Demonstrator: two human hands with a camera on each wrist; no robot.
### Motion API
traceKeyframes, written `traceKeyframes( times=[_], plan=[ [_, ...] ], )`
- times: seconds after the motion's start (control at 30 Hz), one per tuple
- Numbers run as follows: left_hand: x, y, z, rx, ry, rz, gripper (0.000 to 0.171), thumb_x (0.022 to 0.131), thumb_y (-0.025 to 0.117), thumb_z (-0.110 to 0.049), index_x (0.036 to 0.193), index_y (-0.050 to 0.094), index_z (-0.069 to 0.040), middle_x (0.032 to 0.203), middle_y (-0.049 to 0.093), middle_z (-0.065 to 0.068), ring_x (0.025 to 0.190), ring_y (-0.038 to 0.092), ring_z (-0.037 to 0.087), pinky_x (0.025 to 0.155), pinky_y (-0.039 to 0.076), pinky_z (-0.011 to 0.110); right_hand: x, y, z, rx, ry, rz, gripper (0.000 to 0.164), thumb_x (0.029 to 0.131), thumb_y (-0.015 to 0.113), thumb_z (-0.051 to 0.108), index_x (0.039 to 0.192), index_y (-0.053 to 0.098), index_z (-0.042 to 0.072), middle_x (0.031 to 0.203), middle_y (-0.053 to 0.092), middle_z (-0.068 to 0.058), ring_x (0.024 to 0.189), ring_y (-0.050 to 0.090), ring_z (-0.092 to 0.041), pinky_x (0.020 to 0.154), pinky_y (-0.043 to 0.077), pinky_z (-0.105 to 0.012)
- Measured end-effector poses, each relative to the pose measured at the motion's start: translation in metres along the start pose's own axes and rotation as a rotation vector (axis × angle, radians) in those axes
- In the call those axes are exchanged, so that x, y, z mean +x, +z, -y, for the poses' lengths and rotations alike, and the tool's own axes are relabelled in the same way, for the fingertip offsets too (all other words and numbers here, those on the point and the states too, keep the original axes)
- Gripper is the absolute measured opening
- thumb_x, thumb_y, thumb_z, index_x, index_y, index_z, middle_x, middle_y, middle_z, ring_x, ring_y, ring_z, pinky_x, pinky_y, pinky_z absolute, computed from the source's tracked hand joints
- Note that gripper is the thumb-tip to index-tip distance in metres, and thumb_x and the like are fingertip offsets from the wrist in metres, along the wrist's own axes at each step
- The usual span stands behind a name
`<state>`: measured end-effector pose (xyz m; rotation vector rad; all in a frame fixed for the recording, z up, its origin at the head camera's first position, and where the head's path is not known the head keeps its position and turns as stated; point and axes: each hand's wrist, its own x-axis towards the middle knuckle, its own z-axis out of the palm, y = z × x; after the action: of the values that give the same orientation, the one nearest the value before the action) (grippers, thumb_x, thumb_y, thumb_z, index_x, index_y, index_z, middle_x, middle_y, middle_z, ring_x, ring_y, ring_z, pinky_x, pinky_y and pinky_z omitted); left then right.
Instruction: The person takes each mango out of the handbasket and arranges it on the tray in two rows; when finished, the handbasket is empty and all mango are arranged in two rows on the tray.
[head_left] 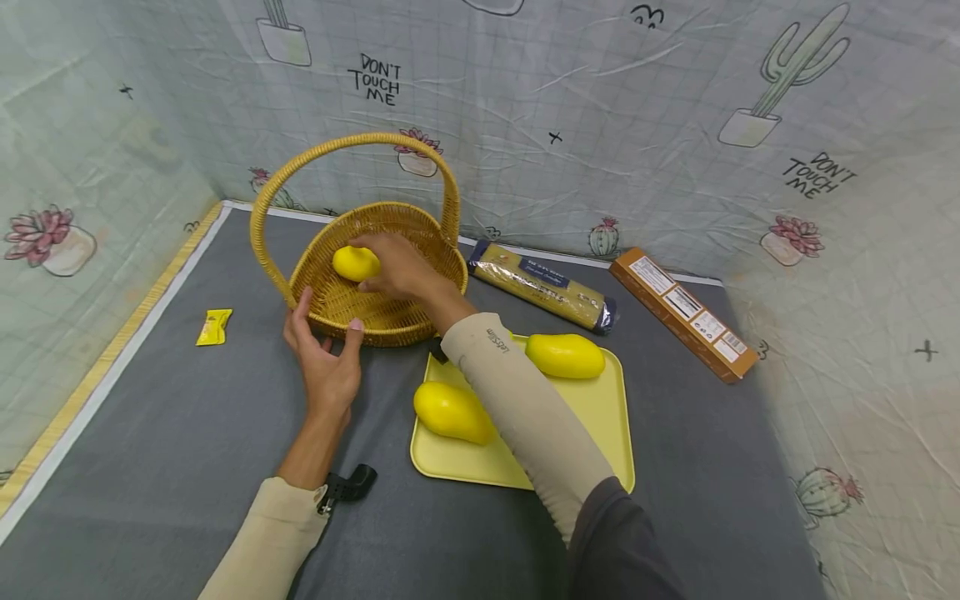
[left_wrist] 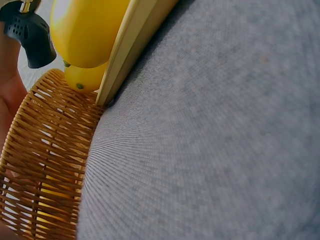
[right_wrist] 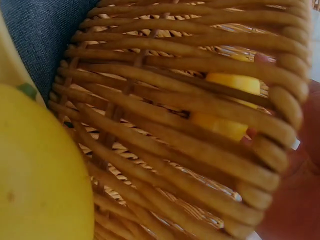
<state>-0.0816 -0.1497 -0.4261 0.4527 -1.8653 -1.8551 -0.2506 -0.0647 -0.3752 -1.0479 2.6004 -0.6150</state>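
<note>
A yellow mango point(head_left: 355, 263) is in the wicker basket point(head_left: 382, 335), pinched by my right hand point(head_left: 401, 265), which reaches in over the near right rim. Through the weave in the right wrist view, this mango point(right_wrist: 225, 107) shows near the fingertips. My left hand point(head_left: 327, 367) touches the basket's near left side from outside, thumb and fingers spread. On the pale yellow tray point(head_left: 480, 472) lie a mango point(head_left: 452, 412) at front left and a mango point(head_left: 564, 356) at the back; another beside it is mostly hidden by my right sleeve.
Behind the tray lies a long clear-and-gold packet point(head_left: 542, 286). An orange-brown box point(head_left: 684, 315) is at the far right. To the left of the basket is a small yellow wrapped piece point(head_left: 214, 327). A printed cloth hangs close behind the basket, whose tall handle point(head_left: 360, 140) arches over it.
</note>
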Motion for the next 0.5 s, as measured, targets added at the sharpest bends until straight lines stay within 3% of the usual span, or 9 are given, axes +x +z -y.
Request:
traceKeyframes(
  times=[0.17,0.5],
  plan=[
    [-0.0009,0.0013,0.0004,0.007,-0.001,0.008,0.074,0.102,0.066,-0.010,0.166,0.029,-0.019,0.172,0.009,0.011,0.163,0.014,0.032,0.127,0.022,0.061,0.0004,0.0031,-0.0022,-0.037,0.040,0.004,0.066,0.100,0.076,0.029,0.160,0.050,0.019,0.165,0.049,-0.002,0.157,0.037,-0.024,0.130,0.029,-0.039],
    [0.0001,0.0004,0.0003,0.002,0.008,-0.007,0.074,0.102,0.066,-0.008,0.166,0.030,-0.018,0.173,0.008,0.012,0.163,0.013,0.026,0.126,0.022,0.061,-0.0040,0.0060,-0.0006,-0.078,-0.003,-0.020,0.050,0.097,0.080,0.026,0.144,0.066,0.018,0.148,0.062,-0.001,0.142,0.053,-0.020,0.119,0.042,-0.036]
  ],
)
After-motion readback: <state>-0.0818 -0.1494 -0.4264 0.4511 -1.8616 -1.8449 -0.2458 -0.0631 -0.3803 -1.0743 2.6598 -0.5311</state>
